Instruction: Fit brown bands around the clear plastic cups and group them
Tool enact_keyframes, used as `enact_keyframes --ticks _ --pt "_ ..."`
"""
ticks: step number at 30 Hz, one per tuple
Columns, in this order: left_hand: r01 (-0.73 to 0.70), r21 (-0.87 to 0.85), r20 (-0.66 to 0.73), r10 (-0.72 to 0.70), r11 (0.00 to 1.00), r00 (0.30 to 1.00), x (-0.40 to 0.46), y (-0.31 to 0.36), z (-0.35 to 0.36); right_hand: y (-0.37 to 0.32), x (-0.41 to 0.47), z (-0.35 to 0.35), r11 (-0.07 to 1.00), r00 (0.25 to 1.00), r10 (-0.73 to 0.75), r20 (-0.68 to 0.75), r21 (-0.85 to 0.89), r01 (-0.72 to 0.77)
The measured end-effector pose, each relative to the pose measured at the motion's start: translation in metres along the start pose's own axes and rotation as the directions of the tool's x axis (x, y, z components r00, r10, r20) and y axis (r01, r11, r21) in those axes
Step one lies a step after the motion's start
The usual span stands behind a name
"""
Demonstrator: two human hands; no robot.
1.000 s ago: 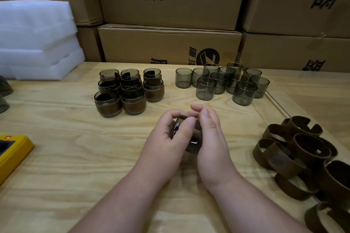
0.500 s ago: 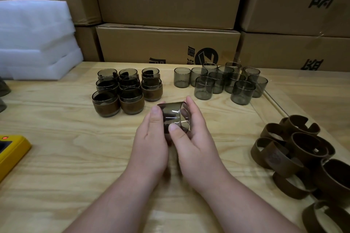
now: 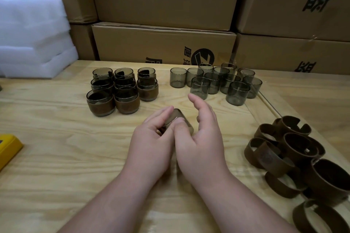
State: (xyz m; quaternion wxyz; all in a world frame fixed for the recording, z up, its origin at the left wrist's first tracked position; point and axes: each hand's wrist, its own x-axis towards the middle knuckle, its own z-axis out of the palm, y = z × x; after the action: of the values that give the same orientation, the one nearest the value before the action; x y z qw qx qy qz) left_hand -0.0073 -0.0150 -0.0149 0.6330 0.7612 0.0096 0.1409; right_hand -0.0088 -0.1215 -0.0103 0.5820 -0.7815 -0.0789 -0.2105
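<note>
I hold one smoky clear cup (image 3: 179, 117), tilted on its side, above the middle of the wooden table (image 3: 56, 157). My left hand (image 3: 151, 143) grips it with curled fingers. My right hand (image 3: 200, 138) has its thumb against the cup while its fingers lift away, loosely spread. My hands hide most of the cup, so I cannot tell whether a band sits on it. Several banded cups (image 3: 123, 91) are grouped at the back left. Several plain clear cups (image 3: 216, 81) stand at the back centre-right. A pile of loose brown bands (image 3: 293, 153) lies at the right.
Stacked cardboard boxes (image 3: 162, 43) wall off the back of the table. White foam sheets (image 3: 32, 38) lie at the back left. A yellow device (image 3: 7, 147) sits at the left edge. Bare wood lies between my hands and the cup groups.
The cup has turned and dropped lower between my hands. My right hand's fingers have come off it and spread upward, leaving only the thumb on it.
</note>
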Motion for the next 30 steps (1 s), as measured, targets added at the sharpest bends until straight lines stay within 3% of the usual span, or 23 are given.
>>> enact_keyframes --ticks 6,11,15,21,30 --pt "-0.055 0.169 0.125 0.034 0.984 0.992 -0.003 0.005 0.0 -0.04 0.026 -0.028 0.98 0.999 -0.011 0.04 -0.197 0.018" --pt "-0.049 0.259 0.114 0.02 0.965 0.993 -0.004 0.004 0.002 -0.076 0.051 -0.085 0.888 0.96 0.214 0.18 -0.446 -0.114" --pt "-0.048 0.275 0.136 0.011 0.96 0.991 -0.004 0.0 0.003 -0.092 0.058 -0.131 0.765 0.893 0.4 0.204 -0.611 -0.203" --pt "-0.023 0.205 0.141 -0.007 0.978 0.99 -0.004 -0.002 0.003 -0.086 0.06 -0.148 0.664 0.779 0.589 0.217 -0.679 -0.313" --pt "-0.03 0.145 0.149 0.008 0.989 0.989 -0.004 -0.009 0.003 -0.069 0.061 -0.132 0.645 0.709 0.636 0.304 -0.713 -0.273"
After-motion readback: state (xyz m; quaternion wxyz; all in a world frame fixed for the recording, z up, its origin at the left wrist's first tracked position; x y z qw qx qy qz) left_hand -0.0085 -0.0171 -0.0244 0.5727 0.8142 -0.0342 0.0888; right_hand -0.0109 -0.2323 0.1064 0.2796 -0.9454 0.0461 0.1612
